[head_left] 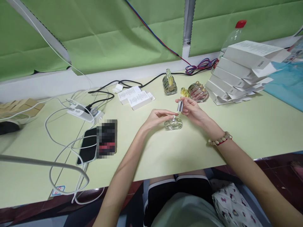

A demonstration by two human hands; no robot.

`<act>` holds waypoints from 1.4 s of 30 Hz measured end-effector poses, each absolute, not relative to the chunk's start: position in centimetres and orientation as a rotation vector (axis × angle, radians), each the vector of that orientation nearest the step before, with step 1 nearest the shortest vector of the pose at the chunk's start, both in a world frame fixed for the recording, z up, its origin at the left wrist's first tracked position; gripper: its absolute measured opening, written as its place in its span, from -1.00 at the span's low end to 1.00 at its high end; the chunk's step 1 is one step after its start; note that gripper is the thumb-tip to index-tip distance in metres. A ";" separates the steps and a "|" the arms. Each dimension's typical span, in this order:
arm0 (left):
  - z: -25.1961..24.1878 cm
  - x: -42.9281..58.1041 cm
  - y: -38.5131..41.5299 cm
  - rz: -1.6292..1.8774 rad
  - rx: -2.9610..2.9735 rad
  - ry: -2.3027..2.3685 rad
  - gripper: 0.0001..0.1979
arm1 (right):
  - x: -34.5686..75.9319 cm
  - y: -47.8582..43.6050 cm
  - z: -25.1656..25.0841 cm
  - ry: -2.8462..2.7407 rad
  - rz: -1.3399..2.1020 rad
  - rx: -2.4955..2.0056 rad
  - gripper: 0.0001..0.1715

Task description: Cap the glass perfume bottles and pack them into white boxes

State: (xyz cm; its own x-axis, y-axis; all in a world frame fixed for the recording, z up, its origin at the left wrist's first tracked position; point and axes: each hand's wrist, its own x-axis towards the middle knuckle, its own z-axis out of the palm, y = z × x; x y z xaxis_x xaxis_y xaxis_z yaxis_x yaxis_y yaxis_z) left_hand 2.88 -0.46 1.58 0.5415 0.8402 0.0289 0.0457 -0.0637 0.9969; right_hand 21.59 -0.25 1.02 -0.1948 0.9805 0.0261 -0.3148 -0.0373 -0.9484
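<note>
While the clear glass bottle (pixel 173 124) stands upright on the table (pixel 151 154) before the person, the left hand (pixel 159 117) reaches to its neck from the side, thumb and fingers at the top fitting. This placement would steady the glass against tipping; whether the fingers pinch or merely rest there cannot be told. The right hand (pixel 191 109) grasps a silver cap (pixel 180 106) between thumb and fingers, just above and beside the neck. Held by its side, the cap leaves its lower end unobstructed. The two appear apart.

Beyond the hands, a row of greenish bottles (pixel 169 87) and a group of pinkish bottles (pixel 199 93) stand close together, presumably to save room and stay within reach. Gold caps (pixel 185 92) sit between these groups. White boxes (pixel 236 75) are piled at the right, some flaps open; two small cartons (pixel 139 98) lie flat to the left. The phone (pixel 87 147) and white cable (pixel 50 121) occupy the left side, well apart from the glass.
</note>
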 end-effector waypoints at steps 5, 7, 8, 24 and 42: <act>1.4 2.9 -0.4 0.770 1.503 0.792 -0.73 | 21.6 -0.2 0.8 -1.111 1.515 -0.831 -0.55; 1.3 2.9 -0.4 0.764 1.493 0.772 -0.73 | 21.6 -0.3 0.8 -1.111 1.525 -0.804 -0.59; 1.2 2.9 -0.4 0.762 1.491 0.762 -0.73 | 21.6 -0.3 0.8 -1.110 1.530 -0.791 -0.61; 1.2 2.8 0.0 0.643 1.594 0.756 -0.56 | 21.5 -0.8 0.7 -1.304 1.496 -0.774 -0.63; -0.2 3.3 -0.3 0.469 1.837 0.804 -0.55 | 21.1 -1.2 2.0 -1.437 1.544 -0.919 -0.70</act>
State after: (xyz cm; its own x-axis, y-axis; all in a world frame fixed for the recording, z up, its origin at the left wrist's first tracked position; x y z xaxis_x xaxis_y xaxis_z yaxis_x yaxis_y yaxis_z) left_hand 3.25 -0.28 -0.18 0.7000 0.7127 -0.0464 0.3104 -0.2452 0.9184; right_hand 21.06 -1.25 1.99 -0.4013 0.9158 0.0184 -0.0841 -0.0168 -0.9963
